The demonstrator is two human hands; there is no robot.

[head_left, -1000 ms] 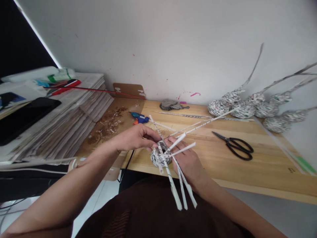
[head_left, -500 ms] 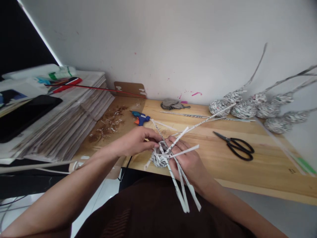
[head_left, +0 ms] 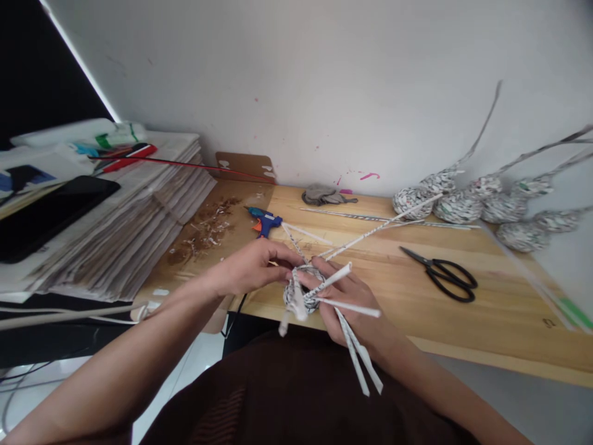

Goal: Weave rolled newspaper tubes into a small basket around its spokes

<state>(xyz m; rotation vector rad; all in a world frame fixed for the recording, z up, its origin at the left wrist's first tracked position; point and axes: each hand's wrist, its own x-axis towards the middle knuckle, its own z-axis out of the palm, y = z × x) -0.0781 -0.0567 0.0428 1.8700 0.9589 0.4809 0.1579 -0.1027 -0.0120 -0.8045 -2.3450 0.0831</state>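
A small round piece woven from rolled newspaper tubes [head_left: 290,301] is held between both hands near the table's front edge. Loose paper tubes [head_left: 356,308] stick out of it in several directions. My left hand [head_left: 252,267] pinches the left rim with thumb and forefinger, where one tube [head_left: 299,306] folds towards me. Around the right side wraps my right hand [head_left: 354,303], its fingers inside and behind the rim. The tubes partly hide its fingers.
A blue glue gun [head_left: 266,223] lies behind my left hand. Black scissors [head_left: 440,273] rest to the right. Several woven paper balls with long stems [head_left: 458,205] stand along the wall. Stacked paper [head_left: 139,228] with a phone [head_left: 60,213] fills the left; a grey cloth [head_left: 322,195] lies at the back.
The tube that hung down to the right front now folds over the left front of the woven piece. The other loose tubes have swung slightly right and down.
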